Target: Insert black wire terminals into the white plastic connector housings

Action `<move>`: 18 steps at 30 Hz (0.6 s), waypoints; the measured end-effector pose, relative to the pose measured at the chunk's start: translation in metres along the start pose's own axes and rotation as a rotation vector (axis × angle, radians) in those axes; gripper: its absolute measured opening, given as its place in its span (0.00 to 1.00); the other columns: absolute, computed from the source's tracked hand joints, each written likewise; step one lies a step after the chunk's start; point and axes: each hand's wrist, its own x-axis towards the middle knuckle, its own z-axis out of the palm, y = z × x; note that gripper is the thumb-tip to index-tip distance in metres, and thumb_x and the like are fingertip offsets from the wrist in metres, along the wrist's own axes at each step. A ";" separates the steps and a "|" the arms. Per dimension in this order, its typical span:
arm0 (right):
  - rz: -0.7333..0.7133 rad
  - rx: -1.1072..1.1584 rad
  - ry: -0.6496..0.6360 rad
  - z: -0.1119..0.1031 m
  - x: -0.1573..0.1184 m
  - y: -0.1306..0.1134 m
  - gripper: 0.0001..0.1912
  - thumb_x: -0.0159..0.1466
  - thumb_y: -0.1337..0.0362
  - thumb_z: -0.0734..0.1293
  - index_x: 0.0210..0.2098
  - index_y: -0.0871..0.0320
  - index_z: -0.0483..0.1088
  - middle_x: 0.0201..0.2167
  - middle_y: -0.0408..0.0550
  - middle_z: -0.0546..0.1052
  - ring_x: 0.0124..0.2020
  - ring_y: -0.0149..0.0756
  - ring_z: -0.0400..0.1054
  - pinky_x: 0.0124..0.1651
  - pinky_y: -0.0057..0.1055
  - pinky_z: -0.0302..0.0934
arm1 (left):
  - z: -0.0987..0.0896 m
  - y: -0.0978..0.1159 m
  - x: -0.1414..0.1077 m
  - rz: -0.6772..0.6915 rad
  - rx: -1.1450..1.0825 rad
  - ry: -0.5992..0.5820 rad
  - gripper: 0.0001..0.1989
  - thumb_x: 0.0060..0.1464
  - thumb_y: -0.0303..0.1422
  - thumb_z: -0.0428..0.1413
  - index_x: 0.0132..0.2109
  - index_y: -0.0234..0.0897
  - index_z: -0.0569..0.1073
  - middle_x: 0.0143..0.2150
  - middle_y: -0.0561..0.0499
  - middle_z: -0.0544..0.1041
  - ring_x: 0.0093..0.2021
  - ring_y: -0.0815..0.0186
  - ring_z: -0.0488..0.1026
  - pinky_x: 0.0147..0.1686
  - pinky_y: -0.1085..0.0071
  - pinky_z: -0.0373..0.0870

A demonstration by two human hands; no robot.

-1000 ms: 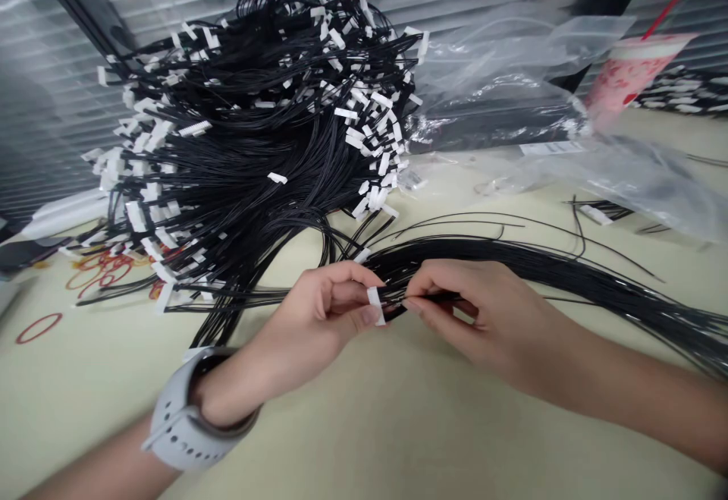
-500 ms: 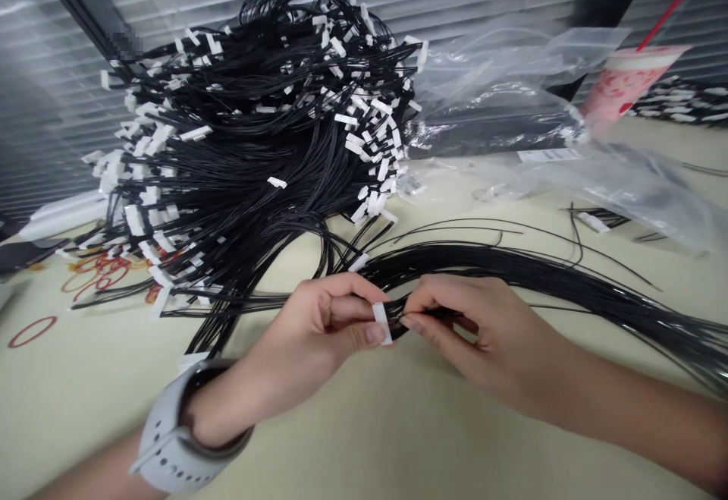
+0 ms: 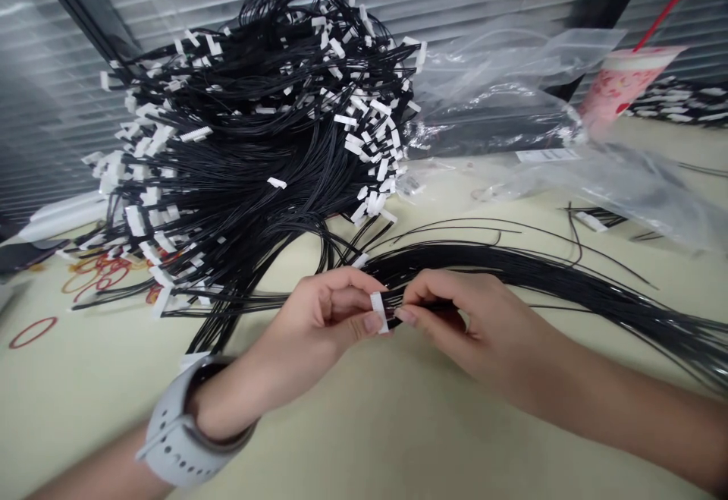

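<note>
Mid-frame, the left hand (image 3: 324, 325) pinches a white plug (image 3: 378, 312), the right hand (image 3: 466, 314) a black wire (image 3: 391, 313) — likely lining them up, which next needs careful aim.

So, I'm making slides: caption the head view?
Left hand holding a white plug, right hand pinching black wires beside it, near a heap of cables.

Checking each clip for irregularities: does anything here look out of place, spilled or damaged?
The pink drink cup, beside the clear plastic bags at back right: a drink seems odd at a table spread with black wires. No spill is visible.
</note>
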 end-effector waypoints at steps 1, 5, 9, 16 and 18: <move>0.002 -0.006 0.005 0.000 0.000 0.000 0.06 0.61 0.66 0.60 0.28 0.57 0.66 0.20 0.37 0.67 0.20 0.23 0.57 0.21 0.23 0.47 | 0.000 0.000 0.000 -0.004 0.003 0.004 0.05 0.51 0.24 0.57 0.36 0.33 0.69 0.28 0.55 0.77 0.29 0.77 0.70 0.30 0.83 0.63; 0.004 0.008 0.044 -0.001 0.000 -0.003 0.06 0.60 0.67 0.61 0.28 0.57 0.67 0.21 0.37 0.69 0.20 0.23 0.58 0.21 0.22 0.49 | 0.001 0.002 0.001 -0.004 0.016 0.014 0.05 0.51 0.24 0.57 0.36 0.33 0.69 0.27 0.55 0.77 0.27 0.77 0.69 0.27 0.83 0.62; -0.051 0.058 0.118 -0.001 -0.001 -0.005 0.06 0.58 0.71 0.61 0.30 0.56 0.69 0.25 0.38 0.70 0.24 0.24 0.61 0.23 0.20 0.52 | -0.002 0.001 0.002 0.038 0.014 0.043 0.05 0.51 0.25 0.58 0.36 0.33 0.69 0.28 0.53 0.77 0.28 0.76 0.70 0.28 0.82 0.62; -0.054 0.092 0.125 -0.004 -0.001 -0.001 0.07 0.59 0.70 0.62 0.33 0.53 0.69 0.28 0.38 0.72 0.28 0.24 0.64 0.26 0.19 0.57 | -0.005 0.000 0.003 0.059 0.017 0.057 0.07 0.50 0.25 0.58 0.38 0.33 0.69 0.29 0.52 0.77 0.30 0.75 0.70 0.31 0.81 0.64; -0.047 0.103 0.119 -0.005 0.000 -0.001 0.06 0.59 0.70 0.62 0.33 0.53 0.69 0.28 0.36 0.73 0.29 0.23 0.65 0.28 0.19 0.57 | -0.004 0.000 0.003 0.064 0.024 0.050 0.07 0.51 0.25 0.58 0.38 0.33 0.69 0.30 0.52 0.77 0.30 0.75 0.70 0.32 0.81 0.64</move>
